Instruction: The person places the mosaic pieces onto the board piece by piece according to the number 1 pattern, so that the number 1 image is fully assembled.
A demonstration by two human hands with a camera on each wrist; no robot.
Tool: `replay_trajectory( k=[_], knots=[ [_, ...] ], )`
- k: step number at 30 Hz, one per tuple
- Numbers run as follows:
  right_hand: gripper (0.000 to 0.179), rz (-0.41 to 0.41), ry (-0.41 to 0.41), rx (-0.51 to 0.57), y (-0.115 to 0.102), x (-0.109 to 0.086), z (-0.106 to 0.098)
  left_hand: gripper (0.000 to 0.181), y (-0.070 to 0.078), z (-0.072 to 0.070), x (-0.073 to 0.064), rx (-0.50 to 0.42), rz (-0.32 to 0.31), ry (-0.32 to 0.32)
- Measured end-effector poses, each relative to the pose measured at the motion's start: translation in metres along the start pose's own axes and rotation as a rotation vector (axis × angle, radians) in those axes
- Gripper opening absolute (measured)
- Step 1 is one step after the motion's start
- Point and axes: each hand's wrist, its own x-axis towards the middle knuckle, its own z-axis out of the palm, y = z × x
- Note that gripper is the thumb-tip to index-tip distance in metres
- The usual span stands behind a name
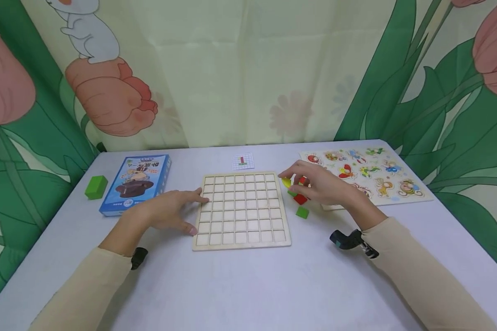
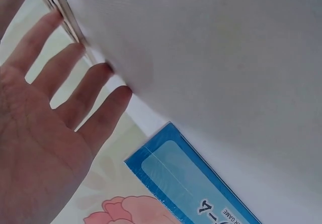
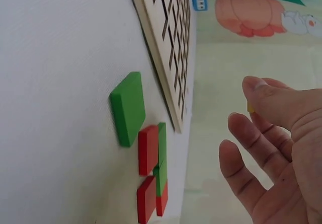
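Note:
A square wooden grid board (image 1: 241,210) lies flat at the middle of the table. My left hand (image 1: 167,209) is at its left edge, thumb and a fingertip touching the frame, fingers spread. Above the right edge of the board, my right hand (image 1: 320,181) pinches a small yellow piece (image 3: 250,107) between thumb and index finger; most of that piece is hidden in the right wrist view. Under this hand lie several small square tiles, among them a green tile (image 3: 128,108) nearest the board and a red tile (image 3: 148,150).
Behind the board sits a small pattern card (image 1: 243,161). A blue game box (image 1: 136,184) and a green block (image 1: 96,187) are at the left. On the right lies a wooden picture puzzle (image 1: 383,177). A printed curtain (image 1: 232,92) hangs behind the table.

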Motion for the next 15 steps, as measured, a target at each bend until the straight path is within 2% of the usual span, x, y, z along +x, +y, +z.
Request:
replay_trajectory(
  k=[6, 10, 15],
  knots=[
    [0.039, 0.012, -0.007, 0.074, -0.006, 0.012, 0.003, 0.087, 0.000, -0.002, -0.001, -0.002, -0.025, -0.001],
    [0.039, 0.017, 0.005, 0.088, -0.009, 0.023, 0.004, 0.087, 0.000, -0.001, 0.001, -0.005, 0.018, 0.007],
    [0.039, 0.002, 0.016, 0.151, -0.014, 0.036, 0.008, 0.092, 0.002, 0.000, 0.003, -0.003, 0.031, 0.017]
  ],
)
